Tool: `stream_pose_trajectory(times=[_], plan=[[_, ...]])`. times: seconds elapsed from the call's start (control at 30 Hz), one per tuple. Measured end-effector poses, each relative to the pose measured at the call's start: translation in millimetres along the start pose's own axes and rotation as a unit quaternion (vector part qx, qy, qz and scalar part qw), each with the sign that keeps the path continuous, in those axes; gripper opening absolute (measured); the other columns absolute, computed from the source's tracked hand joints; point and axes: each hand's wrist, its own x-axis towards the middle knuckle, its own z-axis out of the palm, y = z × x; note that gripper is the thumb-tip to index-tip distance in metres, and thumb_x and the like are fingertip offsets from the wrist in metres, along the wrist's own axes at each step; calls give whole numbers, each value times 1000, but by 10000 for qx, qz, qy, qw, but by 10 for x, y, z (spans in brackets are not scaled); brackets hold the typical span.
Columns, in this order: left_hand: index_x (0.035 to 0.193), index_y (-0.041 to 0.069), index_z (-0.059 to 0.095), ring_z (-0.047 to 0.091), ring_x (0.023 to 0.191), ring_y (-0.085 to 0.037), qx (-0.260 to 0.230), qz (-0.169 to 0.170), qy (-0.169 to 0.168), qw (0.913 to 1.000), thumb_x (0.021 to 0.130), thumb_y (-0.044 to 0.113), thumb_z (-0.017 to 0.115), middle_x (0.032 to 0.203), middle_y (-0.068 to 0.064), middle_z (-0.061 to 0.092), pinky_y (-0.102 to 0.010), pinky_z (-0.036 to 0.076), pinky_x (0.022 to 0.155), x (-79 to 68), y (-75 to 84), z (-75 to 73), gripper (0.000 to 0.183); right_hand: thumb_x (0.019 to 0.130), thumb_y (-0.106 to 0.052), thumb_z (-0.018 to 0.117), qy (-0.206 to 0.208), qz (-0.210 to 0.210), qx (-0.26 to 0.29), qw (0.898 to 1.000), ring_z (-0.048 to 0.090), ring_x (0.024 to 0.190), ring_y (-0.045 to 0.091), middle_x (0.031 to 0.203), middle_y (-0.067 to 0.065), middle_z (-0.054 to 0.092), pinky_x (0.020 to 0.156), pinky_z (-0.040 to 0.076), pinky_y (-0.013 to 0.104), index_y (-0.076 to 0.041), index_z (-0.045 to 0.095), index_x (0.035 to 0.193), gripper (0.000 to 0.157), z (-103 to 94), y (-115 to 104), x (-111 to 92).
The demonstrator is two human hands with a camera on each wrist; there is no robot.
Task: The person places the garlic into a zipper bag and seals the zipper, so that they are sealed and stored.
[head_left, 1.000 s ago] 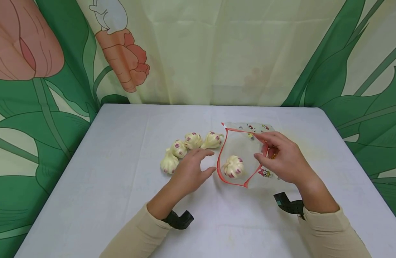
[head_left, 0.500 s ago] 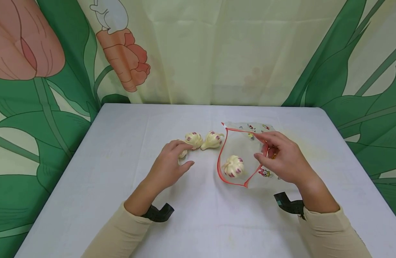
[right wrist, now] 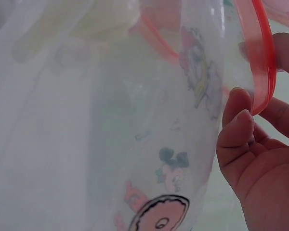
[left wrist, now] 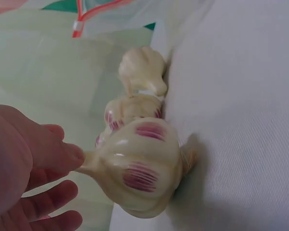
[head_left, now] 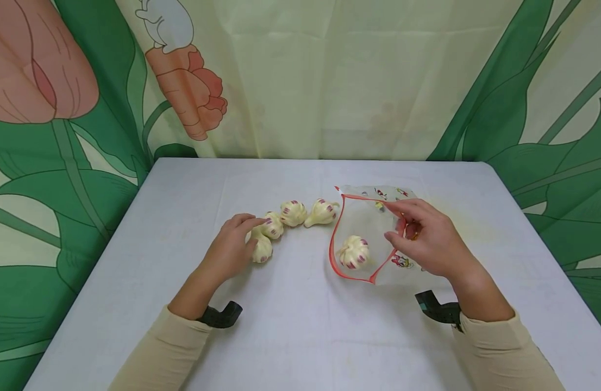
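My left hand (head_left: 230, 247) pinches the stem end of a garlic bulb (head_left: 263, 250), the nearest in a curved line on the table. In the left wrist view, the thumb meets that stem, and the bulb (left wrist: 139, 166) shows purple streaks. Beyond it lie three more garlic bulbs, among them a middle bulb (head_left: 293, 213) and a far bulb (head_left: 322, 212). My right hand (head_left: 430, 236) grips the red rim of a clear zip bag (right wrist: 154, 120) printed with cartoon figures, holding its mouth apart. One garlic bulb (head_left: 354, 252) sits inside the bag's mouth.
A white cloth covers the table (head_left: 300, 336). Behind its far edge hangs a curtain (head_left: 379, 81) printed with green leaves, a tulip and a carrot. Black straps (head_left: 222, 315) circle both wrists below beige sleeves.
My left hand has moved left, away from the bag, past the line of bulbs to the nearest one, taking its stem. The right hand and the bag have stayed put.
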Motion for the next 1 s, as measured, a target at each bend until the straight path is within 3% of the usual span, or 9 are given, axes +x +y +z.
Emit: stream_pose_trajectory(times=[0.17,0.43,1.0], plan=[[133,4,63,51,127,-37,4,-44,-174,9998,93,-5,61,137,-18,54,-51,46,100,14,-76,-10,40,78,5,81,-1,-19,-3,10000,49,75,16,101,3,57,63,42,14,2,65,126,51,-2,1,5],[141,4,55,61,112,-33,-322,-99,-552,9979,96,-4,58,137,-19,54,-47,50,90,40,-191,-19,45,78,5,81,7,-5,20,10000,49,74,15,101,3,57,63,42,14,2,65,126,51,3,6,0],[127,0,58,63,105,-30,-575,-635,-667,9941,93,-4,63,126,-17,60,-41,54,81,23,-179,-61,34,77,5,81,47,-69,16,10000,49,74,14,101,2,57,64,42,14,2,66,125,50,14,18,-9]])
